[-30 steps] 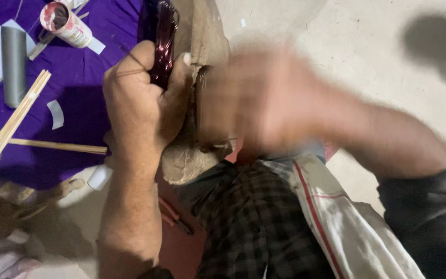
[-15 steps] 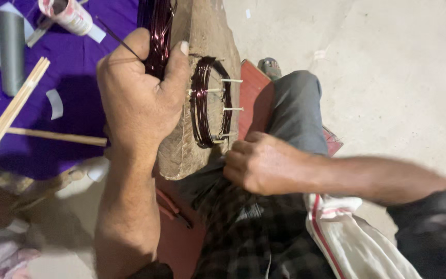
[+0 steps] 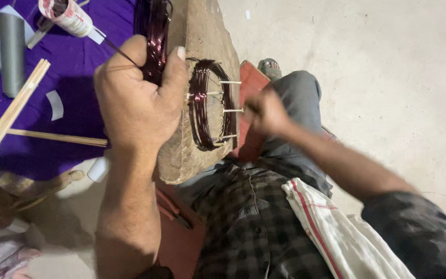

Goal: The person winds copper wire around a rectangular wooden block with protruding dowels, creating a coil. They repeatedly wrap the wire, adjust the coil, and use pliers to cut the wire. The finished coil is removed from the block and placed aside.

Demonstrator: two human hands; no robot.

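Note:
My left hand is clenched on a bundle of dark reddish enamelled wire and presses it against a rough wooden block. A second coil of the same wire is wound around pale pegs set in the block's right side. My right hand, blurred, is beside those pegs with its fingers pinched together; whether it holds a strand of wire I cannot tell.
A purple cloth lies at the left with a grey tube, a red-and-white tape roll, thin wooden sticks and paper scraps. Pliers with red handles lie by my checked garment. Bare concrete floor spreads to the right.
My right hand swept off the block down to my lap, then rose again to the pegs. The left hand kept its grip on the wire bundle.

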